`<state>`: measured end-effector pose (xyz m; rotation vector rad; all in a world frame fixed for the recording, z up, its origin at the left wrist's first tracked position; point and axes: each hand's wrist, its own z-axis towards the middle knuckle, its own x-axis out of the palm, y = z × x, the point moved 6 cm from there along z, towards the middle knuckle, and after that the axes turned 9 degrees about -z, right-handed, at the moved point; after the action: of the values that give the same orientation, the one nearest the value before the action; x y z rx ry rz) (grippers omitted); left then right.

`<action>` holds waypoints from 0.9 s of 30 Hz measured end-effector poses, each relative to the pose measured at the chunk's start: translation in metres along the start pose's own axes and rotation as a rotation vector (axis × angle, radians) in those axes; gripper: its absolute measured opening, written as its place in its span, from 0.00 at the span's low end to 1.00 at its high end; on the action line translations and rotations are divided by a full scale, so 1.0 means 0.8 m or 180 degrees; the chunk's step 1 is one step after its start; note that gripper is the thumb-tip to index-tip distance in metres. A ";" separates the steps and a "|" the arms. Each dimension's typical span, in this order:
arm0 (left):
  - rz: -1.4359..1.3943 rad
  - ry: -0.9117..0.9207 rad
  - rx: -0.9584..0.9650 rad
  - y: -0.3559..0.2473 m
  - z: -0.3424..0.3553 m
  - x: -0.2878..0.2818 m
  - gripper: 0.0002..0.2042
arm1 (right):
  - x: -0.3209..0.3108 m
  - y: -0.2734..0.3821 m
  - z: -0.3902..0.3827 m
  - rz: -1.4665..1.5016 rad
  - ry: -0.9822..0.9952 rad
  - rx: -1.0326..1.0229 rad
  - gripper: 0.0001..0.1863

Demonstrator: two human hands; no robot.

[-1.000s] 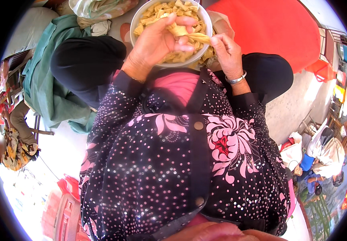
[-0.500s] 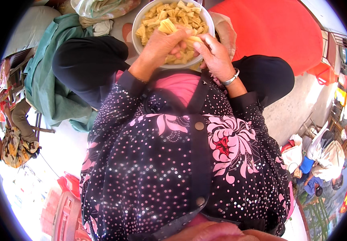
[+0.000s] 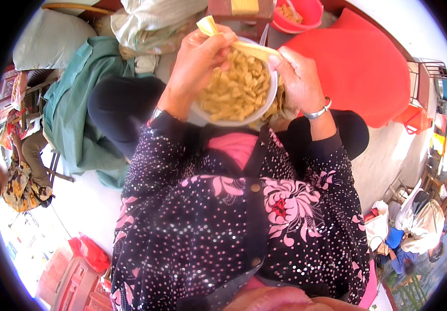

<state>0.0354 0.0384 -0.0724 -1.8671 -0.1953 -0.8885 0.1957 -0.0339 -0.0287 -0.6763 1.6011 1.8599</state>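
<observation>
A pale-yellow folded strip [image 3: 252, 50] is stretched between my two hands above a white bowl [image 3: 272, 96]. My left hand [image 3: 198, 65] is closed around it, and one end [image 3: 208, 25] sticks up past the thumb and fingers. The other end is pinched by my right hand [image 3: 302, 78], thumb on top, with a silver bangle on that wrist. Under the strip, the bowl is heaped with short yellow folded pieces [image 3: 236, 90]. The strip's exact material I cannot tell.
A red-brown stool [image 3: 221, 9] bears a yellow block [image 3: 244, 6] beyond the bowl. Beside it stands a pink-red basin [image 3: 314, 13] with some pieces. Red cloth [image 3: 361, 72] spreads right; green cloth [image 3: 86, 109] and a pale sack [image 3: 156, 23] lie left. A seated person [image 3: 26, 176] is at far left.
My hands have moved apart, and the strip now spans between them. The view has shifted, bringing the stool and pink-red basin into the picture.
</observation>
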 end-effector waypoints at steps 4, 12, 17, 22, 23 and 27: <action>0.0186 0.0096 0.0643 -0.047 0.050 0.028 0.05 | -0.042 0.017 0.061 -0.0537 -0.0570 -0.0342 0.15; 0.0566 0.0202 0.1347 -0.103 0.125 0.048 0.05 | -0.069 0.031 0.145 -0.1341 -0.1266 -0.0540 0.17; 0.2808 -0.1007 0.2026 -0.096 0.145 0.006 0.09 | -0.022 -0.034 0.178 -0.1421 -0.0997 -0.0515 0.17; 0.2606 -0.1321 0.0730 -0.094 0.091 -0.010 0.14 | -0.014 -0.077 0.132 -0.0976 -0.0905 -0.0342 0.15; 0.2592 -0.1014 0.0747 -0.081 0.084 -0.013 0.13 | -0.016 -0.081 0.113 -0.0722 -0.0804 -0.0160 0.15; 0.2583 -0.0430 0.0504 -0.041 0.043 -0.033 0.16 | -0.009 -0.084 0.060 -0.0077 -0.0896 -0.0070 0.16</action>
<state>0.0170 0.0891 -0.0733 -1.6378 0.3831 -0.1800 0.2487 0.0198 -0.0624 -0.4184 1.3871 1.8637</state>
